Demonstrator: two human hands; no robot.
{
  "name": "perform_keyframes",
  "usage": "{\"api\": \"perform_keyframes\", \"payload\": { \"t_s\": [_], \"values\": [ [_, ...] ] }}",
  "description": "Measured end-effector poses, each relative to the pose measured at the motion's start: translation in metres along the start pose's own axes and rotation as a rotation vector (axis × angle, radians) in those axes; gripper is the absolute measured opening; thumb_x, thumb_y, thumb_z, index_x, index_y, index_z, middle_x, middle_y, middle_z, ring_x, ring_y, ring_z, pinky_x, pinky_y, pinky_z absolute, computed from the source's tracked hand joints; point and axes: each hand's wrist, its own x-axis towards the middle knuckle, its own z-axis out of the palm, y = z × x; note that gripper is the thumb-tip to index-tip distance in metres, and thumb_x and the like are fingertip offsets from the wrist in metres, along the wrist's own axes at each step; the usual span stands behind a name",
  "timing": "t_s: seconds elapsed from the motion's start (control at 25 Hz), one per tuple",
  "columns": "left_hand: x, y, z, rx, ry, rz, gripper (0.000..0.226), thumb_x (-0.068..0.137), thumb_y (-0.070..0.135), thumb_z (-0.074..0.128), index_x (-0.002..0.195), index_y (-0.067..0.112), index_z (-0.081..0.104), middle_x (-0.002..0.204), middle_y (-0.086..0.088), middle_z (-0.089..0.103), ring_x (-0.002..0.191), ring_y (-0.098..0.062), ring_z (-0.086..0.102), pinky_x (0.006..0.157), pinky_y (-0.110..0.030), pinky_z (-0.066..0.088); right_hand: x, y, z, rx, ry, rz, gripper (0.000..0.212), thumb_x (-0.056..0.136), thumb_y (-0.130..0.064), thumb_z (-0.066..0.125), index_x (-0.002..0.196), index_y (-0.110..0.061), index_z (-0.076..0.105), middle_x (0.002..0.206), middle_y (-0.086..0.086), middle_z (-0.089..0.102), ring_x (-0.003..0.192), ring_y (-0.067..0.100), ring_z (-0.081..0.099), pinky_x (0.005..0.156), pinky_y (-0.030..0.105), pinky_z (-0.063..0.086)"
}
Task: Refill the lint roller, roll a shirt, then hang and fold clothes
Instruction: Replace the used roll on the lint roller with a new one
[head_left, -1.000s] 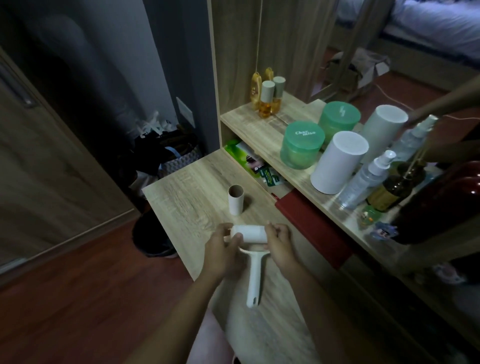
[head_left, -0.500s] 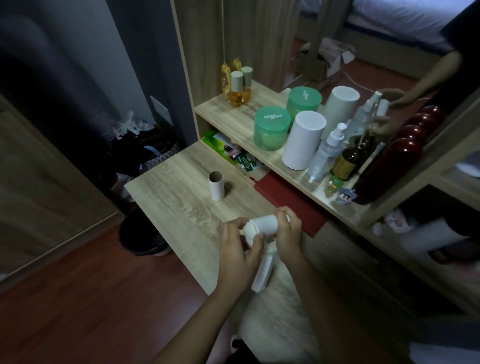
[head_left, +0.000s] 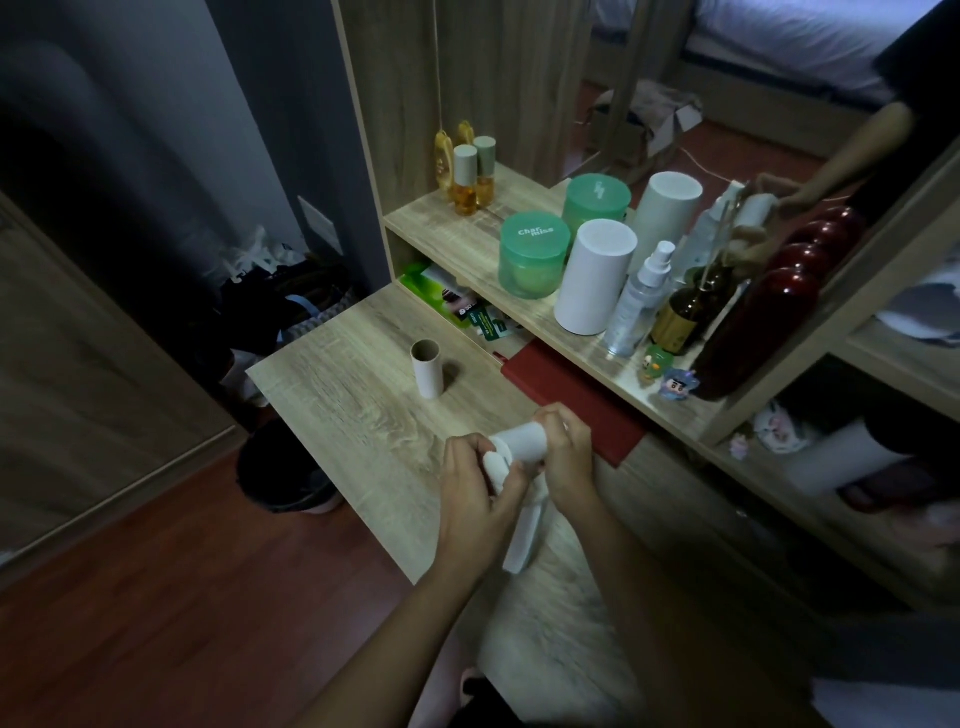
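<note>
Gripping the lint roller (head_left: 521, 467) lower center of frame: left hand (head_left: 475, 493) clamping the end cap, right hand (head_left: 569, 452) wrapping the fresh roll. Refill step; next, seating it fully. Empty core (head_left: 427, 369) standing upper left on the table (head_left: 332, 395).

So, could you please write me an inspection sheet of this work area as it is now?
Surface: wooden table, mostly bare.
Job's things: lint roller held over the table, white roll on its head; empty cardboard tube upright, apart.
Clutter: green jars, white cylinders, spray bottle, brown bottle on the shelf; red book below.
Grippers: left hand and right hand both grip the roller.
Cables: thin cord on the floor, in the mirror.
Surroundings: black bin, wooden floor.
</note>
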Motion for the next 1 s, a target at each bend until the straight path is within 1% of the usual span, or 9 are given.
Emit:
{"api": "perform_keyframes", "payload": {
  "t_s": [0.12,0.16,0.28,0.4,0.48,0.6,0.72,0.88,1.0],
  "values": [
    [0.0,0.003,0.003,0.041,0.031,-0.025,0.06,0.08,0.046,0.051,0.131,0.017,0.04,0.109,0.001,0.043,0.095,0.003,0.043,0.084,-0.01,0.039,-0.002,-0.002,-0.001,-0.011,0.04,-0.007,0.017,0.074,-0.029,0.048,0.071,-0.014,0.056,0.077,0.007,0.058,0.073,0.022,0.059,0.059,0.032,0.048],
    [0.0,0.003,0.004,0.04,0.031,-0.047,0.062,0.084,0.041,0.053,0.137,0.013,0.037,0.114,0.001,0.041,0.097,0.008,0.042,0.086,-0.007,0.037,-0.003,-0.004,-0.002,-0.015,0.055,-0.024,0.018,0.074,-0.029,0.048,0.074,-0.013,0.056,0.078,0.006,0.059,0.072,0.019,0.059,0.056,0.029,0.048],
    [-0.002,0.001,0.004,-0.009,0.033,-0.107,0.048,0.092,0.021,0.055,0.137,0.012,0.042,0.12,0.0,0.041,0.099,0.011,0.045,0.091,-0.019,0.044,-0.007,-0.006,-0.002,-0.073,0.064,-0.095,0.024,0.074,-0.03,0.047,0.08,-0.008,0.057,0.079,0.006,0.059,0.071,0.016,0.059,0.053,0.025,0.047],
    [-0.001,0.001,0.005,0.024,0.048,-0.08,0.047,0.095,0.026,0.05,0.139,0.012,0.041,0.123,0.001,0.043,0.1,0.008,0.045,0.087,0.001,0.033,-0.01,0.0,0.002,-0.066,0.07,-0.055,0.024,0.075,-0.034,0.047,0.079,-0.012,0.056,0.083,0.009,0.06,0.077,0.022,0.061,0.058,0.032,0.051],
    [0.001,-0.001,0.007,0.084,0.059,-0.033,0.05,0.095,0.034,0.047,0.139,0.01,0.04,0.125,-0.002,0.048,0.106,0.003,0.042,0.087,0.004,0.027,-0.012,0.005,0.004,-0.023,0.075,-0.007,0.017,0.074,-0.035,0.048,0.075,-0.02,0.055,0.083,0.008,0.06,0.078,0.024,0.061,0.063,0.038,0.051],
    [0.001,-0.005,0.01,0.15,0.057,0.034,0.049,0.095,0.034,0.045,0.136,0.006,0.043,0.124,-0.009,0.054,0.11,-0.006,0.047,0.093,0.0,0.026,-0.017,0.01,0.006,0.025,0.078,0.048,0.014,0.079,-0.031,0.048,0.071,-0.023,0.056,0.08,0.007,0.061,0.077,0.025,0.06,0.064,0.038,0.049],
    [0.001,-0.009,0.016,0.201,0.081,0.092,0.05,0.094,0.034,0.041,0.131,0.003,0.049,0.124,-0.016,0.057,0.114,-0.018,0.053,0.097,-0.004,0.027,-0.021,0.012,0.007,0.094,0.095,0.097,0.021,0.09,-0.016,0.046,0.072,-0.018,0.056,0.079,0.008,0.059,0.076,0.024,0.058,0.063,0.033,0.046],
    [0.001,-0.01,0.015,0.172,0.129,0.076,0.047,0.096,0.032,0.044,0.134,0.005,0.046,0.135,-0.013,0.053,0.122,-0.005,0.041,0.1,-0.002,0.023,-0.024,0.011,0.006,0.028,0.065,0.049,0.023,0.092,-0.015,0.045,0.072,-0.019,0.054,0.082,0.009,0.06,0.077,0.023,0.059,0.061,0.028,0.046],
    [0.006,-0.016,0.011,0.099,0.087,-0.056,0.05,0.096,0.03,0.048,0.14,0.01,0.039,0.136,-0.008,0.053,0.123,-0.006,0.045,0.103,-0.019,0.035,-0.016,0.01,-0.001,-0.161,-0.008,-0.033,0.016,0.092,-0.028,0.045,0.078,-0.027,0.052,0.089,0.006,0.062,0.086,0.024,0.062,0.063,0.028,0.049]
  ]
}}
